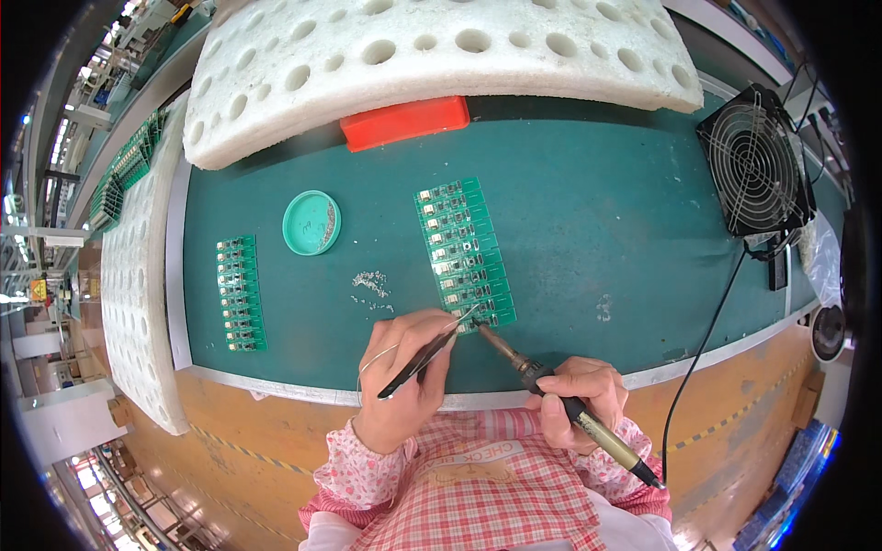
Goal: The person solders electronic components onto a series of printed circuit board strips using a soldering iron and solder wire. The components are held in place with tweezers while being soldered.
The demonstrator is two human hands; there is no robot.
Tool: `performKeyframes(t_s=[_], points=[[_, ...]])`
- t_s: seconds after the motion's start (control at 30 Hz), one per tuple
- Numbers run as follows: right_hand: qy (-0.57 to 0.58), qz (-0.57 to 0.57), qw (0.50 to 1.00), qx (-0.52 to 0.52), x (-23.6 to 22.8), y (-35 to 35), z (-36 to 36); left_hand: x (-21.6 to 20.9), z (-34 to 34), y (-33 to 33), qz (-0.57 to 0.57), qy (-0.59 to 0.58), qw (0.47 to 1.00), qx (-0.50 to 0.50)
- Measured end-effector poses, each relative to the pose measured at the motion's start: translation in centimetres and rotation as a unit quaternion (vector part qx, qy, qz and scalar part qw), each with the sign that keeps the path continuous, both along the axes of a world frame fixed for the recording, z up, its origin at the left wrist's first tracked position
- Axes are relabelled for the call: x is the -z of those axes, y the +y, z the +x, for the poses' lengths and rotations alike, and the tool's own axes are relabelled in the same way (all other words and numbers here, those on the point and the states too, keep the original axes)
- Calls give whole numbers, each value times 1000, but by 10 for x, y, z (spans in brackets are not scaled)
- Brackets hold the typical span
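My left hand [388, 354] is closed around black tweezers [411, 371], whose tips reach the lower end of a green circuit board panel [464, 243]. A thin wire loop curves beside that hand; I cannot tell whether it is gripped. In my right hand [593, 390] is a soldering iron [606, 439], held like a pen, its tip close to the tweezers' tips at the panel's lower end. Whether the tips touch the board is too small to tell. Rows of small components line the panel, which lies flat on the green mat [588, 230].
A second board panel [241, 294] lies at the left. Near it stand a round teal dish [292, 223] and scattered small bits [371, 283]. White foam with holes [441, 57] and a red box [404, 122] are at the back. A fan [755, 163] and a cable [703, 347] sit right.
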State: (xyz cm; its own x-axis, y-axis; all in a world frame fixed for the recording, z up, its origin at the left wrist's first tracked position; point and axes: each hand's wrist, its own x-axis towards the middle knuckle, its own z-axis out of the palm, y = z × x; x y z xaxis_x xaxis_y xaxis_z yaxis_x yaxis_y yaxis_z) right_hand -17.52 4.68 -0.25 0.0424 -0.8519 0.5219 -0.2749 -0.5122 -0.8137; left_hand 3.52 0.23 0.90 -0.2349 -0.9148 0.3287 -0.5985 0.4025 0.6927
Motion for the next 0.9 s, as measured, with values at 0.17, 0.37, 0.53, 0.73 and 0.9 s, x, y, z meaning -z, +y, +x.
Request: performKeyframes(t_s=[0.17, 0.37, 0.53, 0.73, 0.9], points=[[-15, -3, 1000, 11, 0, 2, 0, 2, 6, 1, 50, 93, 994, -6], [-37, -27, 998, 34, 4, 3, 2, -2, 13, 4, 67, 56, 996, -2], [-53, -42, 997, 44, 8, 5, 1, -1, 17, 7, 76, 92, 993, -23], [-28, -31, 999, 23, 8, 6, -3, -3, 41, 4, 66, 38, 990, -117], [-25, -21, 999, 29, 8, 8, -3, 1, 40, -1, 9, -25, 993, -119]])
